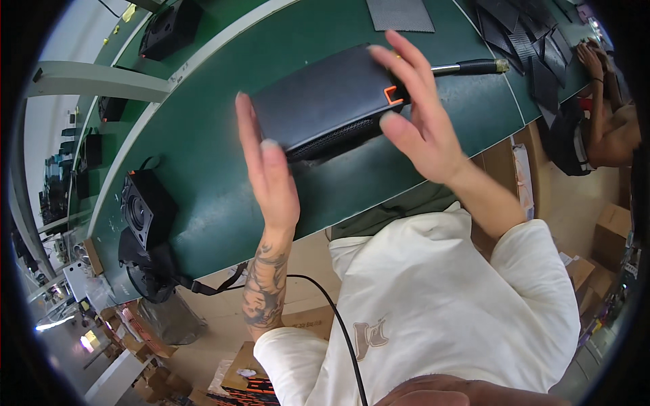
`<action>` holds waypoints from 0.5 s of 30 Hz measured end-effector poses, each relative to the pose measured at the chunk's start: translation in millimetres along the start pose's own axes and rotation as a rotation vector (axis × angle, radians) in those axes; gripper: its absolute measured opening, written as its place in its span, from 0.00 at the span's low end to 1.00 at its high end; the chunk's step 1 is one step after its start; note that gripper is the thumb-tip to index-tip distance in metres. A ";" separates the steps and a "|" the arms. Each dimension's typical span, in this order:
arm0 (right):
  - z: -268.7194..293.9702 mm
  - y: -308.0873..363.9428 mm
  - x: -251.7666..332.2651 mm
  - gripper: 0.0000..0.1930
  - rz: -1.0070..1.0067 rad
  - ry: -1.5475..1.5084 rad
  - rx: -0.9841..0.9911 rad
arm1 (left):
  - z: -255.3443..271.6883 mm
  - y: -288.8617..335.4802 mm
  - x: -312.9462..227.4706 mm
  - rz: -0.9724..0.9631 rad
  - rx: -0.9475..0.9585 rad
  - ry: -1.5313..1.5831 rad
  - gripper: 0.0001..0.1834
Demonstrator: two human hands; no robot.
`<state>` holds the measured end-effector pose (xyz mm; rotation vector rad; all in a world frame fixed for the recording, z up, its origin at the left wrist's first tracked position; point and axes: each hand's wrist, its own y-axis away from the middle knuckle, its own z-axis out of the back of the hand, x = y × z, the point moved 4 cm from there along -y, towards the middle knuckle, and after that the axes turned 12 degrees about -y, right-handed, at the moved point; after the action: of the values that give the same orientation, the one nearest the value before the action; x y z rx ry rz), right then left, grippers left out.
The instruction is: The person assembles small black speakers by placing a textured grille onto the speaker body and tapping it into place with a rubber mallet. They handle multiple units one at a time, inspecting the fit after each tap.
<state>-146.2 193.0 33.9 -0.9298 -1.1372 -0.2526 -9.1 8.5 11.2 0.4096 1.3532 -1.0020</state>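
Observation:
A black speaker box (325, 95) with a mesh grille along its near side sits between my two hands over the green bench. An orange bracket-shaped piece (391, 95) shows at its right end. My left hand (271, 176) presses against the left end, its fingers along the side and the thumb at the near corner. My right hand (426, 122) spans the right end, fingers at the far corner and thumb near the front corner. Behind the right hand lies a tool with a metal shaft and black grip (477, 66), its head hidden.
Another speaker box (142, 206) with a round driver stands at the left, beside a dark bag-like item (145, 271). A grey perforated panel (401, 15) lies at the far edge. Black mesh panels (531, 40) pile up at right, near another person's hands (591, 61).

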 end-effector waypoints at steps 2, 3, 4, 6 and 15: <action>-23.6 6.7 -4.7 0.42 -0.248 -0.341 -0.165 | -9.7 -2.2 -8.9 0.040 0.020 0.125 0.42; -34.0 10.4 -9.3 0.44 -0.370 -0.508 -0.253 | -14.0 -2.0 -9.4 0.060 0.033 0.190 0.41; -37.5 11.6 -15.4 0.47 -0.281 -0.343 -0.271 | -13.3 -0.8 -7.8 0.058 0.033 0.179 0.44; -39.1 13.5 -20.1 0.47 -0.225 -0.391 -0.255 | -10.0 2.5 -3.8 0.055 0.034 0.159 0.49; -32.9 10.3 -13.9 0.50 -0.261 -0.543 -0.203 | -3.3 2.2 0.9 -0.006 0.096 0.070 0.51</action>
<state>-124.2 171.2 13.4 -1.0615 -1.7640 -0.3433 -9.5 11.8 9.0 0.5172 1.3734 -1.0689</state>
